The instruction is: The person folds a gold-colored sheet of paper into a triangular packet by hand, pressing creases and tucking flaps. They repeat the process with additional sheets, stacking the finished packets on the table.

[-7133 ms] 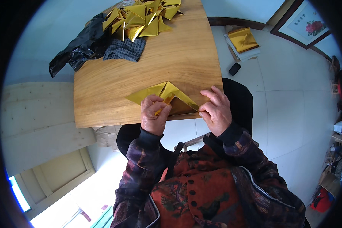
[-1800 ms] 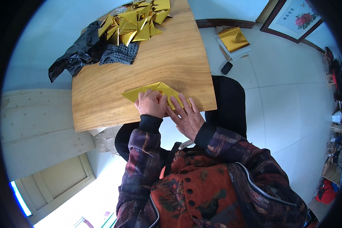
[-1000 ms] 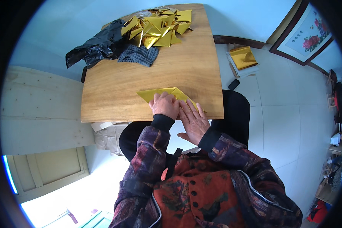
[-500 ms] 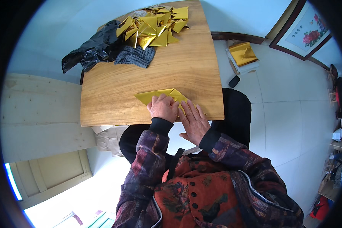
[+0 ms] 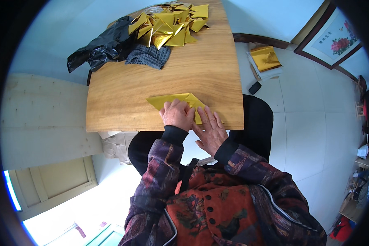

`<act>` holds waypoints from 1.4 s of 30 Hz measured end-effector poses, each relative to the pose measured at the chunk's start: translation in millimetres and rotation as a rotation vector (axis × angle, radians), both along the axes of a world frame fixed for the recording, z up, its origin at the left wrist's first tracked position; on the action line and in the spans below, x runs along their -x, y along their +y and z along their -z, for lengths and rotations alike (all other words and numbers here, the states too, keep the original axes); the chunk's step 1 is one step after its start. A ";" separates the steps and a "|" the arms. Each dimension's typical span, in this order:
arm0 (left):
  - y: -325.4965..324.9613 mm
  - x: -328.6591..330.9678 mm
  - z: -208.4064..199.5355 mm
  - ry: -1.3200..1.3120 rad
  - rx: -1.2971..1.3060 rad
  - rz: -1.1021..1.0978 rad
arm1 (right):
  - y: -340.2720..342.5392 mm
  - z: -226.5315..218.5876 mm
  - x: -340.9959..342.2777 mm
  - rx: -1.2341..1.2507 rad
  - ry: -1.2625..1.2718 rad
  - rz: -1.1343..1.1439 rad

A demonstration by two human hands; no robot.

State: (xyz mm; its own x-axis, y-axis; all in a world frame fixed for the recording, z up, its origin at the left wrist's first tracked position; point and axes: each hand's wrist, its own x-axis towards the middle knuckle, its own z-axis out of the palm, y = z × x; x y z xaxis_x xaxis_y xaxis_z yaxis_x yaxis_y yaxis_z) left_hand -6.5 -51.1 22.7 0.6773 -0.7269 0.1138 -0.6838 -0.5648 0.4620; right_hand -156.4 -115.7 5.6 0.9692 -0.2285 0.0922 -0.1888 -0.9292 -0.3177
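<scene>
A sheet of gold foil paper point(image 5: 164, 100), folded to a slanted shape with pointed ends, lies at the table's near edge. My left hand point(image 5: 178, 114) is on its middle, fingers curled and pressed down on the paper. Beside it, my right hand point(image 5: 211, 133) rests flat over the right part of the sheet with its fingers stretched out and the thumb apart. Between the two hands a strip of gold shows. Both hands cover much of the paper's lower half.
At the wooden table's point(image 5: 201, 74) far end is a heap of folded gold foil pieces point(image 5: 170, 26), with a black plastic bag point(image 5: 100, 49) and grey knobbly cloth point(image 5: 149, 56) beside it. Gold sheets point(image 5: 265, 58) and a small black object point(image 5: 255, 87) lie on the floor at right.
My right hand's fingers have shifted slightly to the right, and more gold shows between the hands. My left hand keeps its place on the paper. The view has tilted a little.
</scene>
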 end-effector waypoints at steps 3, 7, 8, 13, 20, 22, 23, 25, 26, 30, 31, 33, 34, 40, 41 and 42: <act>5.4 -6.8 9.9 0.091 0.147 0.002 | 0.4 0.0 -0.5 0.034 0.002 0.003; 28.3 -25.7 24.2 0.670 0.563 -0.021 | -0.1 0.3 0.4 0.045 -0.039 -0.013; 34.8 -30.6 25.7 0.889 0.707 -0.036 | -0.2 0.2 0.5 0.047 -0.048 -0.019; 56.7 -39.7 16.2 0.478 0.722 0.137 | -0.6 -0.8 0.7 0.047 -0.066 -0.026; 65.1 -0.1 8.6 -0.206 0.239 0.365 | 0.2 -2.1 -1.4 0.076 -0.033 -0.015; 68.8 -0.9 11.7 -0.175 0.256 0.352 | 0.1 -3.0 -1.2 0.067 -0.039 -0.021; 71.3 -2.7 13.3 -0.159 0.274 0.351 | 0.0 -3.4 -0.7 0.062 -0.045 -0.022; 76.6 -7.8 15.3 -0.152 0.237 0.401 | -0.3 -4.3 0.0 0.064 -0.044 -0.022; 79.6 -11.7 15.3 -0.154 0.223 0.426 | -0.2 -4.3 -0.9 0.066 -0.055 -0.025; 87.2 -24.8 12.8 -0.120 0.196 0.537 | -0.8 -4.6 -0.6 0.067 -0.064 -0.030; 88.3 -27.9 12.0 -0.117 0.188 0.558 | -0.8 -4.6 -0.8 0.065 -0.064 -0.030; 89.6 -32.3 11.0 -0.118 0.170 0.591 | -0.7 -4.9 -0.5 0.057 -0.064 -0.031; 90.2 -33.9 10.8 -0.123 0.162 0.602 | -0.7 -5.1 -0.1 0.051 -0.065 -0.031; 91.9 -41.0 12.0 -0.136 0.176 0.647 | -0.8 -4.4 -0.2 0.042 -0.078 -0.034; 92.1 -41.7 12.2 -0.137 0.173 0.651 | -0.8 -4.0 -0.3 0.043 -0.083 -0.034; 92.2 -42.1 12.3 -0.133 0.180 0.657 | -0.9 -3.8 -0.1 0.044 -0.082 -0.035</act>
State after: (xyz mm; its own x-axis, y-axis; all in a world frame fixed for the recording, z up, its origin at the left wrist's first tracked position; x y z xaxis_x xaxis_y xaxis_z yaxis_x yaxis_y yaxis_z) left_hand 35.6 41.2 10.4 0.0754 -0.9434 0.3229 -0.9150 0.0632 0.3984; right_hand -156.3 -116.6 9.4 0.9653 -0.1891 0.1802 -0.1316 -0.9480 -0.2898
